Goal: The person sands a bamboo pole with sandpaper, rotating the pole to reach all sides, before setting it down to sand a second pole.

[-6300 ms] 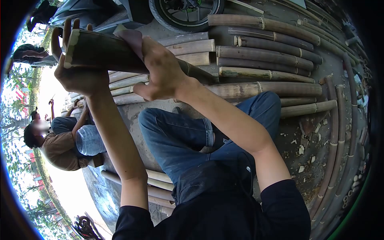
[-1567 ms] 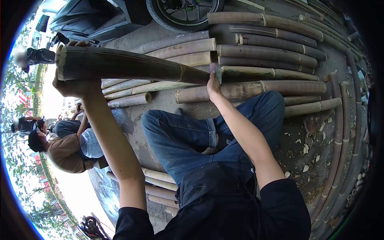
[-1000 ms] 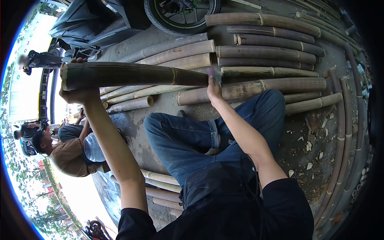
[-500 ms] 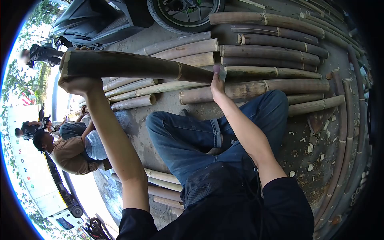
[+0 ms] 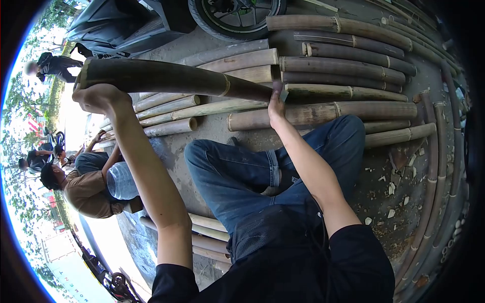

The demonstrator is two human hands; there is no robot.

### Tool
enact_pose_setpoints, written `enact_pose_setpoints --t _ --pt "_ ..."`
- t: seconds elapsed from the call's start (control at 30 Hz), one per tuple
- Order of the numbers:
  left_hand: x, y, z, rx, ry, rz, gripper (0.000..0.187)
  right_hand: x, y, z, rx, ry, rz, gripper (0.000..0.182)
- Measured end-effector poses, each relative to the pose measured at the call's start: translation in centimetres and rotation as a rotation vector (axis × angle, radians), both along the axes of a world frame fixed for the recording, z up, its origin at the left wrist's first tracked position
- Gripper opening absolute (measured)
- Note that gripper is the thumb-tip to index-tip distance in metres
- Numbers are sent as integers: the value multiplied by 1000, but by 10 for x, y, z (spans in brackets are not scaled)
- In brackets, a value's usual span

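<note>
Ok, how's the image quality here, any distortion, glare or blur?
Head view: strong fisheye bending, with black corners; the sky at the left edge is blown out; the bamboo pole held by the left hand is dark on its near side; the right hand and the jeans look sharp.

One dark bamboo pole (image 5: 166, 78) in two hands, one motorcycle wheel (image 5: 235, 15), one water jug (image 5: 121, 181).

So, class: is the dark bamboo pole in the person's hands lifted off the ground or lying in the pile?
Lifted. The left hand holds the bamboo pole near its cut end, above the pile; the right hand is at its far end.
</note>
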State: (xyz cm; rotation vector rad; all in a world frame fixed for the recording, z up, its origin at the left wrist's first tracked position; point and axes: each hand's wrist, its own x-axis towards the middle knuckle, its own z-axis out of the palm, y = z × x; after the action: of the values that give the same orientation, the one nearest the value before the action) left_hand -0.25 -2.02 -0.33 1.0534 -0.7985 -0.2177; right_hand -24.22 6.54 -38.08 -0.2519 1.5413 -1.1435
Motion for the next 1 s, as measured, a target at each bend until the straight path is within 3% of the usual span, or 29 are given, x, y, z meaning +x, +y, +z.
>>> enact_pose_setpoints --t 0.07,0.2,0.27,0.3,0.33,0.37,0.4,0.53,0.6,0.67,0.73,0.8,0.87,0.9,1.0 --pt "-1 4 0 8 -46 -12 60 15 3 10 -26 -39 -16 74" --pt "6 1 -6 41 -33 83 65 29 10 -27 -143 138 44 68" --pt "13 -2 -5 4 -68 -18 66 15 8 -5 -14 215 66 66" --pt "17 -2 -5 1 -75 -18 66 16 6 2 -79 214 57 60" --pt "21 0 -6 -47 -21 -183 67 21 5 14 -78 210 59 60" --pt "25 2 -9 -93 39 -345 68 29 5 26 -382 351 56 54" --pt "27 3 -10 -89 45 -338 68 36 5 46 -687 491 55 49" --pt "23 9 -8 -133 117 -515 69 61 2 190 -1109 443 179 43" --pt "2 24 2 -42 129 -638 63 64 3 257 -1187 266 280 43" --pt "-10 30 11 -37 87 -633 63 81 -15 318 -1341 301 424 44" --pt "-12 33 14 -31 45 -612 63 96 -18 344 -1384 361 378 44" --pt "-9 33 13 21 -63 -500 63 107 -21 348 -1433 422 337 44" --pt "-8 40 13 39 -77 -546 67 118 -27 329 -1548 525 -23 38" --pt "-9 42 11 18 -56 -622 68 101 -18 318 -1466 480 211 44" --pt "6 43 2 -4 -76 -707 73 80 -13 253 -1233 607 417 57"
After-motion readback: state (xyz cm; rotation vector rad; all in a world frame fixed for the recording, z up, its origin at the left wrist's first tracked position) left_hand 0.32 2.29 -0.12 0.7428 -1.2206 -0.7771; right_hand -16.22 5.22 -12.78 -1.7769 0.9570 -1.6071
